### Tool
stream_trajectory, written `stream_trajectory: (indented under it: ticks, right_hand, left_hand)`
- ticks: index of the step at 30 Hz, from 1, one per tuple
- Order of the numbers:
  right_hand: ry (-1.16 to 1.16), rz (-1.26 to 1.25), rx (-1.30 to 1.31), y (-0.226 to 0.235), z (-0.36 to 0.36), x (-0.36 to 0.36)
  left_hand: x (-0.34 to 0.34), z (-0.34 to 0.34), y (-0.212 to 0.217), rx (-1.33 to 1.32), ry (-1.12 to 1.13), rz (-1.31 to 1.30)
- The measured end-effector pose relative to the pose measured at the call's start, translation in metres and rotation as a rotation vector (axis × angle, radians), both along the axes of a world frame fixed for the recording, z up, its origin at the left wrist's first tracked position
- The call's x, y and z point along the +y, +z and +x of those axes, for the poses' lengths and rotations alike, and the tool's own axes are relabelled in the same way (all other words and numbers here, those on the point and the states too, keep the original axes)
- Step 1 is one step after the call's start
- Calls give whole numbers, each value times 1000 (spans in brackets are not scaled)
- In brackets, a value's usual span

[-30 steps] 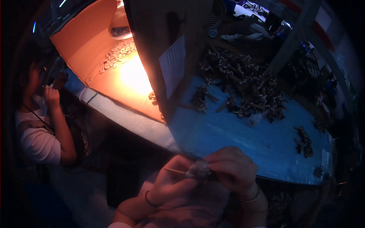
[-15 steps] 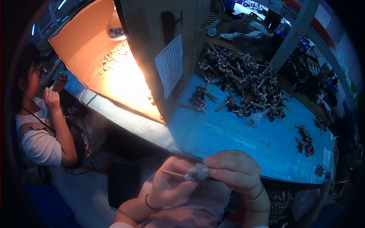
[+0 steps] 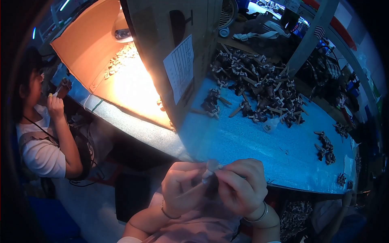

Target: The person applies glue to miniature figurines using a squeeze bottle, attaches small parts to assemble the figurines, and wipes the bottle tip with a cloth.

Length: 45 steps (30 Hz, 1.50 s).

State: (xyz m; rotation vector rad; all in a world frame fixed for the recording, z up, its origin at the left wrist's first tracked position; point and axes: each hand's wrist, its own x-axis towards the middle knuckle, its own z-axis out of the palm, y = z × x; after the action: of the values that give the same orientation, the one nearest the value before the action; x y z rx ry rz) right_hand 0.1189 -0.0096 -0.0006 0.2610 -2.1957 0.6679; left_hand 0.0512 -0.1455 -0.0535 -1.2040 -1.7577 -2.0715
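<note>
Left hand (image 3: 182,188) pinching a thin stick, right hand (image 3: 239,186) pinching a small gray figure (image 3: 211,166), with a heap of figures (image 3: 259,91) apparently still waiting on the blue counter (image 3: 259,141).

Left hand (image 3: 182,188) and right hand (image 3: 239,188) pinch 1 small figure (image 3: 211,166) — blue table (image 3: 259,150) beyond.

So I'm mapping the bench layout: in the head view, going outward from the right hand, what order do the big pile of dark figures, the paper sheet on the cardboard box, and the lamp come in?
1. Big pile of dark figures, ahead of the right hand on the blue table.
2. Paper sheet, ahead and left, on the cardboard box.
3. Lamp, far left, past the box.
</note>
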Motion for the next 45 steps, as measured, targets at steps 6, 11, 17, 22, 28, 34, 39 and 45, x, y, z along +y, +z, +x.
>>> stream_trajectory:
  ticks: [6,11,17,22,28,34,39,45]
  right_hand:
    - [-29,-116,-32,-1,-1,-2]
    - [-33,-172,-124,1,1,4]
    - [-5,-175,-157,-4,3,-3]
    - [-34,-50,-164,-18,-3,-6]
    - [-99,-180,-98,-38,-4,6]
    - [614,-1104,-193,-50,3,25]
    - [714,-1048,-185,-55,6,27]
    - [790,-1137,-225,-58,4,30]
  left_hand:
    - [4,5,0,40,128,-51]
    - [6,5,0,-42,58,-47]
    - [10,6,1,-115,19,20]
    - [17,11,-8,-303,48,77]
    - [18,20,1,-300,-69,-15]
    - [4,-7,29,-52,-107,-193]
    - [13,-14,41,22,-207,-279]
    - [14,-15,28,-115,-284,-164]
